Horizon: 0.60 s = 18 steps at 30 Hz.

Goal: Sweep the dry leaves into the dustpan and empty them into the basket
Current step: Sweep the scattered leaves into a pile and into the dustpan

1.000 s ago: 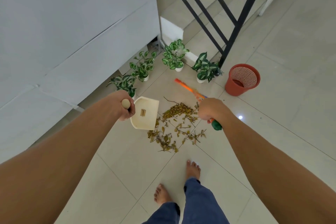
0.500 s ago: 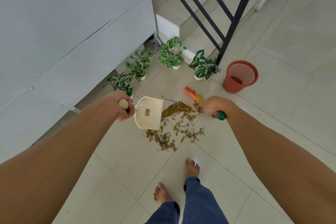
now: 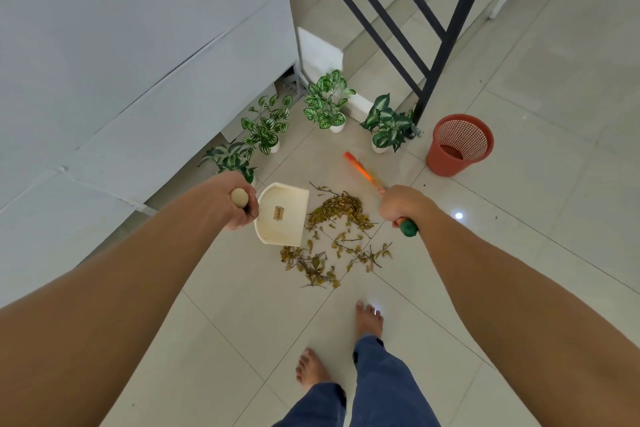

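Dry yellow-brown leaves (image 3: 334, 234) and twigs lie scattered on the tiled floor in front of my feet. My left hand (image 3: 239, 203) grips the wooden handle of a cream dustpan (image 3: 282, 215), which sits just left of the leaf pile. My right hand (image 3: 401, 204) is closed around an orange brush (image 3: 363, 172) with a green handle end; its blurred head points up and left, beyond the leaves. A red-brown mesh basket (image 3: 459, 146) stands on the floor at the right, apart from the pile.
Several small potted plants (image 3: 327, 104) line the base of a grey wall (image 3: 138, 45) and white stairs. A black stair railing (image 3: 433, 80) comes down between a plant and the basket. My bare feet (image 3: 369, 321) stand just below the leaves.
The brush swung back and forth over the far side of the pile. The dustpan shifted slightly right, closer to the leaves. The leaves look much the same.
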### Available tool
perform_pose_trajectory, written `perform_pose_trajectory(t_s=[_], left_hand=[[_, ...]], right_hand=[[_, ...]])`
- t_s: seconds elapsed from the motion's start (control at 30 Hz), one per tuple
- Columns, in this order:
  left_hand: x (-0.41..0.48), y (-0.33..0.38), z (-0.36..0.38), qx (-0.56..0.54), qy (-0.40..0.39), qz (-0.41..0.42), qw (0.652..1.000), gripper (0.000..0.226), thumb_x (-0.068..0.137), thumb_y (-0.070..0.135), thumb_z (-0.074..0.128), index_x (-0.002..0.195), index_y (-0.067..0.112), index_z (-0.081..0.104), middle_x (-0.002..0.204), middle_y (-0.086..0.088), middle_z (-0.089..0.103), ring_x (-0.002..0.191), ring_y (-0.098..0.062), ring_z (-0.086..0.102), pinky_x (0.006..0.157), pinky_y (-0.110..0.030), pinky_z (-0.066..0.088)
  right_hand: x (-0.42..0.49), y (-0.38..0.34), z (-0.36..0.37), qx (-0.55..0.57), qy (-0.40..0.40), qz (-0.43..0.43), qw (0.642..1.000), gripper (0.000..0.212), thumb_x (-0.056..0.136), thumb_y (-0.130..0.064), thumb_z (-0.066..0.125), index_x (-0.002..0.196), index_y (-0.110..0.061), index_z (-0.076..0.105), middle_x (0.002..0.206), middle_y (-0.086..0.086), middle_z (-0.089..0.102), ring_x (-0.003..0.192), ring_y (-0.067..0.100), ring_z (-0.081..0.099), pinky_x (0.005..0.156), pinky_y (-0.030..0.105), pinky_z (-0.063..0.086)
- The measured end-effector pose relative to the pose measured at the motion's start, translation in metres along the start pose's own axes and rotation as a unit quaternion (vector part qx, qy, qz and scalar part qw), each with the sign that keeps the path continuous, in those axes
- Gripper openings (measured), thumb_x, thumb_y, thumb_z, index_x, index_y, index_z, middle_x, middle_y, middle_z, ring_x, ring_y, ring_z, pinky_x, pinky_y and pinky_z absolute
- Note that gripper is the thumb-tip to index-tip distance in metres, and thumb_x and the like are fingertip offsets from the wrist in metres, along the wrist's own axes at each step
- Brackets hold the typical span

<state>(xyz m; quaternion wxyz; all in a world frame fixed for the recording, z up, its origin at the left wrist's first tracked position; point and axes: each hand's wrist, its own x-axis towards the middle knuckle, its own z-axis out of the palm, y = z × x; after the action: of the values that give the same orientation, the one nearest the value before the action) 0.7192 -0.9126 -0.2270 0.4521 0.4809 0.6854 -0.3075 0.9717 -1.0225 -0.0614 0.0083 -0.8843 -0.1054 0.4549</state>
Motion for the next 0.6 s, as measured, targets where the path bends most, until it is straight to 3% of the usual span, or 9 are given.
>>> perform_pose_trajectory(t_s=[0.1, 0.17, 0.2, 0.23, 0.27, 0.3, 0.33, 0.43, 0.6], left_hand=[[0.013, -0.019, 0.011, 0.03, -0.043, 0.02, 0.998, 0.052, 0.114, 0.014, 0.015, 0.164, 0.002, 0.005, 0.171, -0.011, 0.009, 0.157, -0.025, 0.023, 0.129, -0.028, 0.022], [-0.042, 0.045, -0.05, -0.077, -0.079, 0.039, 0.993, 0.049, 0.113, 0.011, 0.018, 0.16, -0.004, 0.02, 0.166, -0.013, 0.023, 0.148, -0.029, 0.039, 0.128, -0.03, 0.026], [-0.085, 0.09, -0.092, -0.177, -0.134, 0.039, 0.974, 0.04, 0.111, 0.007, 0.023, 0.145, -0.008, 0.039, 0.153, -0.015, 0.04, 0.124, -0.029, 0.058, 0.121, -0.03, 0.038], [-0.13, 0.136, -0.131, -0.251, -0.142, 0.077, 0.954, 0.025, 0.108, 0.003, 0.032, 0.122, -0.005, 0.051, 0.123, -0.017, 0.053, 0.087, -0.023, 0.064, 0.102, -0.024, 0.055], [-0.172, 0.181, -0.155, -0.268, -0.129, 0.114, 0.948, 0.012, 0.104, 0.0, 0.04, 0.104, 0.002, 0.053, 0.094, -0.015, 0.053, 0.062, -0.015, 0.053, 0.066, -0.018, 0.061], [-0.181, 0.191, -0.165, -0.254, -0.13, 0.102, 0.953, 0.01, 0.101, -0.001, 0.045, 0.097, 0.006, 0.051, 0.079, -0.01, 0.046, 0.053, -0.009, 0.043, 0.043, -0.014, 0.051], [-0.173, 0.181, -0.177, -0.248, -0.108, 0.091, 0.958, 0.011, 0.099, -0.002, 0.047, 0.094, 0.008, 0.05, 0.075, -0.006, 0.044, 0.051, -0.006, 0.04, 0.035, -0.011, 0.042], [-0.18, 0.165, -0.168, -0.242, -0.138, 0.092, 0.956, 0.013, 0.1, -0.001, 0.047, 0.09, 0.008, 0.05, 0.074, -0.004, 0.044, 0.05, -0.005, 0.039, 0.032, -0.01, 0.037], [-0.176, 0.155, -0.168, -0.215, -0.124, 0.119, 0.961, 0.008, 0.1, 0.001, 0.048, 0.096, 0.008, 0.051, 0.073, -0.003, 0.044, 0.038, -0.007, 0.04, 0.032, -0.01, 0.037]], right_hand=[[-0.007, 0.0, 0.023, 0.017, -0.002, -0.015, 1.0, 0.036, 0.092, -0.008, 0.043, 0.126, -0.006, 0.057, 0.107, 0.011, 0.068, 0.061, 0.014, 0.055, 0.054, 0.025, 0.046], [-0.016, 0.002, 0.036, 0.05, 0.0, -0.007, 0.999, 0.018, 0.089, -0.008, 0.046, 0.101, -0.004, 0.059, 0.072, 0.006, 0.065, 0.048, 0.013, 0.053, 0.044, 0.023, 0.042], [-0.022, 0.004, 0.042, 0.065, -0.001, -0.004, 0.998, 0.013, 0.086, -0.008, 0.047, 0.091, -0.004, 0.059, 0.063, 0.005, 0.061, 0.045, 0.013, 0.052, 0.043, 0.022, 0.04], [-0.028, 0.007, 0.047, 0.077, -0.001, -0.002, 0.997, 0.013, 0.083, -0.007, 0.046, 0.084, -0.004, 0.059, 0.059, 0.004, 0.059, 0.044, 0.014, 0.051, 0.044, 0.021, 0.039], [-0.033, 0.01, 0.053, 0.09, 0.001, 0.003, 0.996, 0.013, 0.082, -0.007, 0.046, 0.08, -0.004, 0.058, 0.058, 0.004, 0.059, 0.044, 0.015, 0.051, 0.045, 0.021, 0.039], [-0.038, 0.013, 0.058, 0.105, 0.007, 0.009, 0.994, 0.012, 0.082, -0.008, 0.047, 0.077, -0.005, 0.058, 0.058, 0.005, 0.059, 0.046, 0.016, 0.053, 0.046, 0.022, 0.041], [-0.043, 0.017, 0.063, 0.123, 0.017, 0.017, 0.992, 0.012, 0.083, -0.009, 0.048, 0.075, -0.006, 0.056, 0.06, 0.005, 0.06, 0.049, 0.017, 0.056, 0.049, 0.024, 0.043], [-0.055, 0.032, 0.076, 0.162, 0.052, 0.044, 0.984, 0.011, 0.084, -0.009, 0.047, 0.075, -0.007, 0.053, 0.063, 0.004, 0.061, 0.056, 0.017, 0.059, 0.057, 0.027, 0.048], [-0.066, 0.057, 0.102, 0.248, 0.087, 0.095, 0.96, 0.013, 0.086, -0.008, 0.045, 0.073, -0.011, 0.045, 0.061, 0.004, 0.061, 0.043, 0.01, 0.057, 0.049, 0.023, 0.046]])
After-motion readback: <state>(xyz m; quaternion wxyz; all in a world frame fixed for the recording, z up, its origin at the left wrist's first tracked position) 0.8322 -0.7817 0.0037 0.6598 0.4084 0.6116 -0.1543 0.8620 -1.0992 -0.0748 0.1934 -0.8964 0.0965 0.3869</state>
